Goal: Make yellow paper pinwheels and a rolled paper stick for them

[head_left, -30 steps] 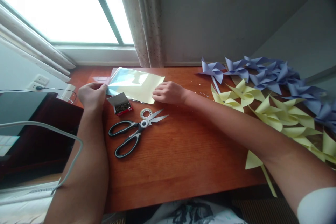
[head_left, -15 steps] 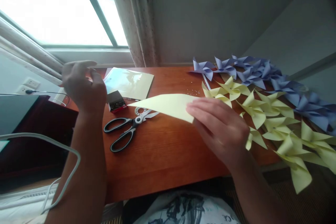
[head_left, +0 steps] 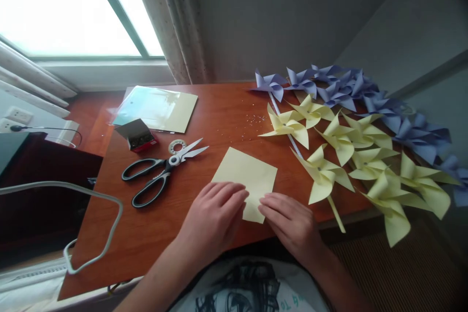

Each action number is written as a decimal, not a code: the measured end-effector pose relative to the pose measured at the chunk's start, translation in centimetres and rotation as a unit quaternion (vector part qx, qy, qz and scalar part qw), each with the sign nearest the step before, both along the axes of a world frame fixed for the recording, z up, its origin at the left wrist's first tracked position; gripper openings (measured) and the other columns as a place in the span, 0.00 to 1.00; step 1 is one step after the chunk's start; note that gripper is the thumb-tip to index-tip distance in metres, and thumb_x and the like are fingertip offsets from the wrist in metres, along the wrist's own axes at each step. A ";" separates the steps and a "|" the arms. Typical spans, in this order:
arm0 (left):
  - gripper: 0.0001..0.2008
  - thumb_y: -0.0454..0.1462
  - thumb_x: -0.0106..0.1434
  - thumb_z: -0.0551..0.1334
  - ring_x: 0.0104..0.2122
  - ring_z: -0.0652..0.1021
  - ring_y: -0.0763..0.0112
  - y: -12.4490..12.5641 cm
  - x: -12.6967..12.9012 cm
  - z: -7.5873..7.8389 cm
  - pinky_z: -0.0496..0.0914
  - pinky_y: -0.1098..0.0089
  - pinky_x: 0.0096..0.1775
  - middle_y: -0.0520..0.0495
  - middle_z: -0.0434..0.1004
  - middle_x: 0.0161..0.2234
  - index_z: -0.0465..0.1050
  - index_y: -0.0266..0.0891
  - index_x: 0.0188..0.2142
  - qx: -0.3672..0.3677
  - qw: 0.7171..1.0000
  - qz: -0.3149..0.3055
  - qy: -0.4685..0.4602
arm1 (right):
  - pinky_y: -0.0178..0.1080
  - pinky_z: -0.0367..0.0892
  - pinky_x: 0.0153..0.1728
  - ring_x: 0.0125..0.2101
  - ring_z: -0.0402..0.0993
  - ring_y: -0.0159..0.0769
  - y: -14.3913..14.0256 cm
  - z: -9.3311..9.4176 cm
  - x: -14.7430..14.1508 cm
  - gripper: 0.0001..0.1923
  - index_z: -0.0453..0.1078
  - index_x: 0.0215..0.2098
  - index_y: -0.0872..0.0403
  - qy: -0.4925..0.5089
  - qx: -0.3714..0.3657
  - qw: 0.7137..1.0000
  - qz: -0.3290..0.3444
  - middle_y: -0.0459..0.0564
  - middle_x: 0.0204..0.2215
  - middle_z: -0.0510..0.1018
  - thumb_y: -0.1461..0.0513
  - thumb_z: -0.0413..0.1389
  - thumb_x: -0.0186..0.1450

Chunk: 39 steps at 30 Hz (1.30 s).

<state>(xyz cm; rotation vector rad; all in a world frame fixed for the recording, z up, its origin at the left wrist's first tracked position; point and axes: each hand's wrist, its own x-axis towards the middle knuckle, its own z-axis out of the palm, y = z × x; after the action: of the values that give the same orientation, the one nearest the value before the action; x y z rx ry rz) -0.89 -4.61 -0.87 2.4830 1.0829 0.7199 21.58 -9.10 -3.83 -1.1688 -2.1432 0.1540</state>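
pressing a yellow paper square [head_left: 245,175] flat on the surface [head_left: 204,122], left hand [head_left: 215,214] and right hand [head_left: 288,222] rest open-fingered, gripping nothing, scissors [head_left: 161,173] nearby.

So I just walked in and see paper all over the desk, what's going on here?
A person at a wooden table has both hands on a pale yellow paper square lying flat near the front edge: the left hand and right hand press its near corners. Finished yellow pinwheels and purple pinwheels lie to the right. Scissors, a small pin box and a paper pack lie untouched to the left.
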 end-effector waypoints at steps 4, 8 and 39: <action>0.12 0.36 0.68 0.59 0.48 0.80 0.57 -2.8 0.2 -1.2 0.75 0.57 0.46 0.44 0.81 0.50 0.73 0.44 0.50 0.007 1.000 0.010 0.007 | 0.46 0.80 0.46 0.46 0.81 0.44 -0.1 -0.4 -0.3 0.14 0.78 0.46 0.52 0.001 -0.021 1.000 -0.009 0.52 0.42 0.85 0.71 0.56 0.67; 0.09 0.35 0.68 0.60 0.47 0.81 0.57 -4.0 0.0 -2.0 0.75 0.56 0.46 0.46 0.83 0.47 0.74 0.44 0.46 0.025 0.999 0.025 0.000 | 0.47 0.79 0.45 0.45 0.80 0.44 -0.3 -0.4 -1.3 0.13 0.77 0.46 0.52 0.020 -0.030 0.999 0.001 0.52 0.42 0.85 0.71 0.57 0.67; 0.11 0.27 0.66 0.61 0.49 0.80 0.66 -4.0 -2.3 -3.2 0.73 0.63 0.55 0.45 0.82 0.46 0.74 0.40 0.46 -0.015 0.995 -0.002 -0.097 | 0.49 0.73 0.53 0.52 0.75 0.44 0.0 -0.4 -0.5 0.10 0.75 0.46 0.55 0.032 -0.079 0.991 0.099 0.53 0.47 0.82 0.66 0.61 0.66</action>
<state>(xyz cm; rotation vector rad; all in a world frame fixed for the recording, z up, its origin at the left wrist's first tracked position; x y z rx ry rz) -3.17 -8.66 -4.02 2.3326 1.0107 0.9146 21.11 -9.10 -4.24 -1.0212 -2.2195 0.4516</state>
